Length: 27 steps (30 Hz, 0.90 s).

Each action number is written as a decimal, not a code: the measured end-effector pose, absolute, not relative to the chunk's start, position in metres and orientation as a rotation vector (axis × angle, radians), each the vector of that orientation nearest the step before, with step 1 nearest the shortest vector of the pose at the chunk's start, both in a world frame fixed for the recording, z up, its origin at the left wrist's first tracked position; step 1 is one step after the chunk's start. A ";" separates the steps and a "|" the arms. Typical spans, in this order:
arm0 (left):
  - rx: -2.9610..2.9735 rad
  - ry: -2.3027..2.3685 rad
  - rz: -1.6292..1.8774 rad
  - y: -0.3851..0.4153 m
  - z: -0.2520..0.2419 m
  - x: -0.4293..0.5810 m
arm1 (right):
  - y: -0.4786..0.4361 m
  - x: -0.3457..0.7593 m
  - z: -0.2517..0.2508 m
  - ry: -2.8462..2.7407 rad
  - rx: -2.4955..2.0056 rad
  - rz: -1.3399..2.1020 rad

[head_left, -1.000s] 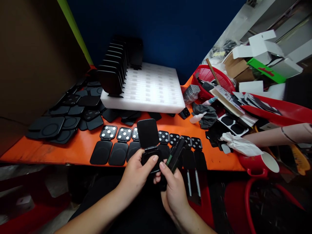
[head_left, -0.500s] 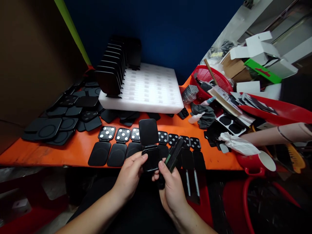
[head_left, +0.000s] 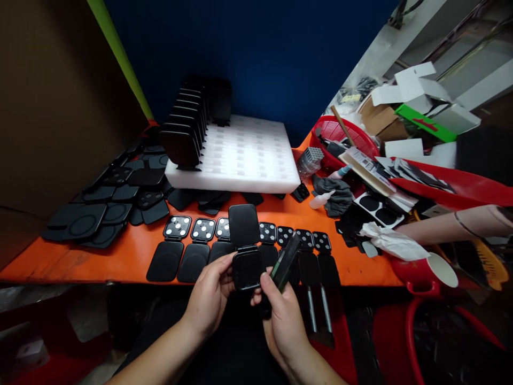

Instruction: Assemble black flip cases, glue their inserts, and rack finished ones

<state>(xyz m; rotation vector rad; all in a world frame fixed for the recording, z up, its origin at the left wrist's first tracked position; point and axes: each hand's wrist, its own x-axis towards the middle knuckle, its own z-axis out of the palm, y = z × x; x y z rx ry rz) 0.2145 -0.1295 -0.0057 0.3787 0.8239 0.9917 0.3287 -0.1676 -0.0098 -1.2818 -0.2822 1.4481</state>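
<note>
A black hinged two-panel pad (head_left: 245, 224), which looks like a folding wireless charger, is held open and upright in front of me. My left hand (head_left: 208, 297) pinches the left edge of its lower panel. With my right hand (head_left: 280, 305) I grip a dark bar-shaped tool with a green stripe (head_left: 286, 259), tilted up to the right; its exact kind is unclear. The right thumb and fingers also touch the lower panel's right corner. Behind lies a row of similar opened pads (head_left: 164, 262), their upper panels showing pale round dots (head_left: 177, 227).
A white foam block (head_left: 252, 155) holds upright black panels (head_left: 180, 147). Loose black pads (head_left: 80, 222) pile up at left. To the right are a squeeze bottle (head_left: 321, 199), a grey cloth (head_left: 337, 195), a red basket (head_left: 348, 125) and a red mug (head_left: 420, 272). Two metal rods (head_left: 326, 310) project below the table edge.
My view has tilted slightly, so the scene sits a little lower. The held pad's lower panel now faces me more fully, and my left fingers have moved along its edge.
</note>
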 end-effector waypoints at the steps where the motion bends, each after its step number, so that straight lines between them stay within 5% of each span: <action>1: 0.377 0.825 0.994 -0.129 -0.006 0.214 | -0.168 0.329 -0.010 -0.290 -1.278 1.448; 27: 0.468 1.028 0.879 -0.123 -0.008 0.213 | -0.168 0.335 -0.018 -0.396 -1.296 1.417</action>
